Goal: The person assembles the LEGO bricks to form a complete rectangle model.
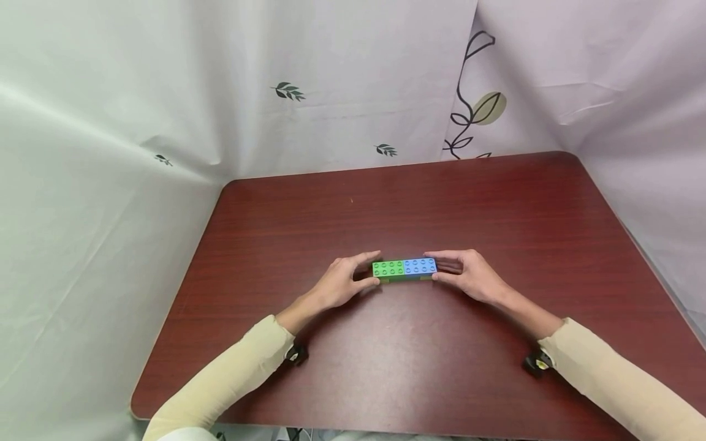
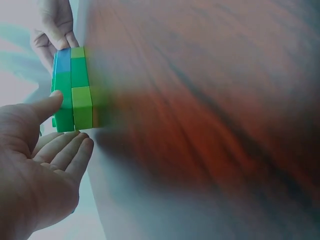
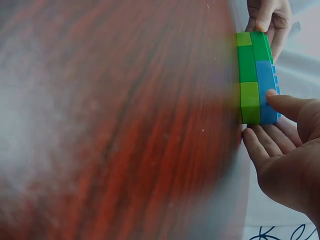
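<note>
Two layers of toy building bricks form a short bar on the table. On top, a green brick [image 1: 388, 269] sits at the left end and a blue brick [image 1: 420, 266] at the right. In the left wrist view the lower layer shows a lime brick [image 2: 82, 107] at the near end and a green brick [image 2: 79, 72] in the middle; another lime brick [image 3: 249, 102] is under the blue one. My left hand [image 1: 344, 278] grips the bar's left end, thumb on the near side. My right hand [image 1: 473, 275] pinches the right end likewise. The far-side fingertips are partly hidden.
The bar rests on a dark red wooden table [image 1: 309, 226] with rounded corners. White cloth [image 1: 353, 73] with leaf prints hangs behind it and along both sides. A small dark device [image 1: 296, 354] is worn on the left wrist, another [image 1: 535, 364] on the right.
</note>
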{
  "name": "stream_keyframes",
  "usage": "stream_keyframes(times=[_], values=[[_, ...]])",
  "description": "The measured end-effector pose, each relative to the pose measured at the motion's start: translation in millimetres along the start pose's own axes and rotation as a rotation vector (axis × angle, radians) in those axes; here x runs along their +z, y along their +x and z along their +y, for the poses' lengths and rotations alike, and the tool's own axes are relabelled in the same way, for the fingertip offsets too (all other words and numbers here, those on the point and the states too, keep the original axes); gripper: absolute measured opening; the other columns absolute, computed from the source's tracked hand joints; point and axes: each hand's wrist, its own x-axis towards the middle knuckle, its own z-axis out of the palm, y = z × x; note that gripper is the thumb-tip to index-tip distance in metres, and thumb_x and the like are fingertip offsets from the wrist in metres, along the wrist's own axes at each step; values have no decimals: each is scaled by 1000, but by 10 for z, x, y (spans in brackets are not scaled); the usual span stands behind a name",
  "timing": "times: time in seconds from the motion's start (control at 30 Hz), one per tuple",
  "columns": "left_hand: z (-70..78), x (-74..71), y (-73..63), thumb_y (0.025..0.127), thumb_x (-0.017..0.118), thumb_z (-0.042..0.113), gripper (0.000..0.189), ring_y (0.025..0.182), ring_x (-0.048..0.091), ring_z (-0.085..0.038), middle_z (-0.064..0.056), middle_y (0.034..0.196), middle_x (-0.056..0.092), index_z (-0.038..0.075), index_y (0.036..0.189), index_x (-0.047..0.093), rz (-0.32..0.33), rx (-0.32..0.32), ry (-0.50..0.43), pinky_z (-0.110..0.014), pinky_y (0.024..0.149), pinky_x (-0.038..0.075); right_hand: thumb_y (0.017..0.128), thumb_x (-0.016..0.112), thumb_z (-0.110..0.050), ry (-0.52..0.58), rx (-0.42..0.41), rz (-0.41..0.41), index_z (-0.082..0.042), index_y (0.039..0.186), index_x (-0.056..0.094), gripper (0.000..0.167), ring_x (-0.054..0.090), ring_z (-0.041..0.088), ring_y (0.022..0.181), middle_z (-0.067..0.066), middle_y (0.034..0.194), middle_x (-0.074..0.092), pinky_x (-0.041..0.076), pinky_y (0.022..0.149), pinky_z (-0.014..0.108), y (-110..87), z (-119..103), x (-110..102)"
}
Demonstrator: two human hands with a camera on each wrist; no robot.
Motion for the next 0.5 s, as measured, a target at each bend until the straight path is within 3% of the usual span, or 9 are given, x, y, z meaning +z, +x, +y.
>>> stream_keyframes(times=[0.5], values=[[1,53,0,98,79,15,57,121,69,-16,-9,139,70,7,151,59,16,2,-19,-38,106,53,94,76,7,0,-7,9,7,140,65,47,67,38,123,26,135,67,57,92,23,7,36,-1]])
